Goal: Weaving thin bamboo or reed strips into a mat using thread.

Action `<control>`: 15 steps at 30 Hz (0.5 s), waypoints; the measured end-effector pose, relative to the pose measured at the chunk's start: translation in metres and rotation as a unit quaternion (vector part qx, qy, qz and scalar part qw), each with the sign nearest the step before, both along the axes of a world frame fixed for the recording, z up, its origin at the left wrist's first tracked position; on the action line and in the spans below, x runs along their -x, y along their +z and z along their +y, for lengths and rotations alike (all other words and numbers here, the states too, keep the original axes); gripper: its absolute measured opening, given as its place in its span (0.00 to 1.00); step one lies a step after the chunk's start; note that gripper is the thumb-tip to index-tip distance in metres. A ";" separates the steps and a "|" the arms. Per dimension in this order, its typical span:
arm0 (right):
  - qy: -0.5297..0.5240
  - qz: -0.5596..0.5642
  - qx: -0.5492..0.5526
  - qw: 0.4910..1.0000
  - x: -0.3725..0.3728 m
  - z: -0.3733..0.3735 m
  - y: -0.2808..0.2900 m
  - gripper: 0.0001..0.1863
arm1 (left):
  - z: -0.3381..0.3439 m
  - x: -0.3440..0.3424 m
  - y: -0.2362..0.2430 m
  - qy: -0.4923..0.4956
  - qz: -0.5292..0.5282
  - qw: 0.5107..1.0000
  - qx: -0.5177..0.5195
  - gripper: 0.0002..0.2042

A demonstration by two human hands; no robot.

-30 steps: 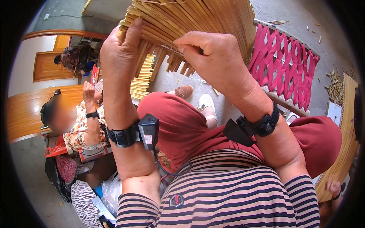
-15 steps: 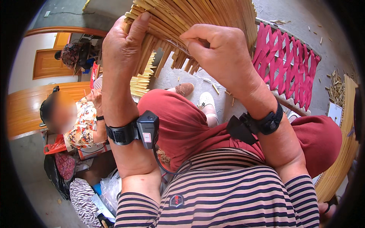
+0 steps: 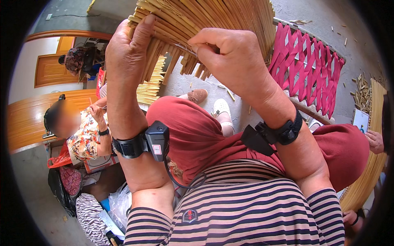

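Head view showed the left hand (image 3: 126,51) gripping the left end of the fan of stalks (image 3: 234,18), far in the scene. The right hand (image 3: 232,51) was pinched closed at its near edge, contents unclear. Edge work seemed in hand, calling next for steady left support.

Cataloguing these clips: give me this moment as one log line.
left hand: grip on stalk bundle, left end | right hand: pinched at lower edge | nearby: pink crisscross straps
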State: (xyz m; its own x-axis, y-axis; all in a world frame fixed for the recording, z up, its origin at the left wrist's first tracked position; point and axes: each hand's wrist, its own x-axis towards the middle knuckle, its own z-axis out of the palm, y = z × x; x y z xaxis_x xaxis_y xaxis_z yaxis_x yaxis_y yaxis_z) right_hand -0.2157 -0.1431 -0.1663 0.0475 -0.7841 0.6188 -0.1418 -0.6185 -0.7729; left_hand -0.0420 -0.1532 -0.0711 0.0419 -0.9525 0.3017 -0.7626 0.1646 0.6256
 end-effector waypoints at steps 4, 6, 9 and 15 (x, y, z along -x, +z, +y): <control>-0.004 -0.009 0.003 1.000 -0.004 0.001 0.000 0.05 | 0.001 0.000 0.002 0.003 -0.010 1.000 -0.002 0.26; -0.005 -0.015 0.004 1.000 -0.005 0.002 0.002 0.05 | 0.001 -0.001 0.003 0.002 -0.008 1.000 -0.001 0.26; -0.004 -0.016 -0.004 1.000 -0.005 0.002 0.004 0.05 | 0.002 -0.003 0.003 -0.019 -0.005 1.000 0.006 0.26; -0.008 -0.043 -0.005 0.999 -0.010 0.004 0.005 0.04 | 0.005 -0.005 0.006 -0.007 0.041 0.999 -0.024 0.26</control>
